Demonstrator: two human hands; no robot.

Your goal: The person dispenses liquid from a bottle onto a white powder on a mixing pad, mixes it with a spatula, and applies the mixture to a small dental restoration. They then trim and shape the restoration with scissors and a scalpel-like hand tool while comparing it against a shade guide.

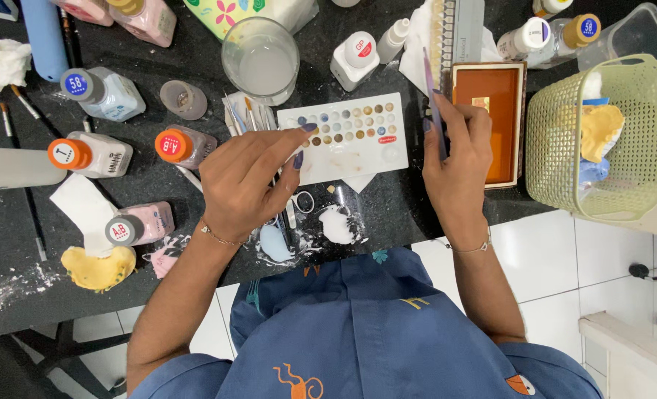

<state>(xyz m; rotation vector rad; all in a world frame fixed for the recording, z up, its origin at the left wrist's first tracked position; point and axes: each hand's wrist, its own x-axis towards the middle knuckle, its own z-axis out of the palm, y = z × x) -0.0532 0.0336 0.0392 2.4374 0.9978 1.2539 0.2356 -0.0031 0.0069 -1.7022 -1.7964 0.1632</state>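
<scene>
The right hand (457, 159) is pinching a thin brush (432, 100) upright; the left hand (247, 181) is hovering half-curled, holding nothing, just left of the palette (350, 151).

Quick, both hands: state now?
Left hand: pinched, contents hidden, over white rectangular plastic palette.
Right hand: closed on thin purple brush.

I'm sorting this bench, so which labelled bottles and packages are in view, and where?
Orange-capped bottles: two, left of the left hand, lying down.
Grey-capped pink bottle: near the bench edge, lying.
Blue-capped bottle: far left, pale blue.
White square bottle: behind the white palette.
Green basket: far right.
</scene>
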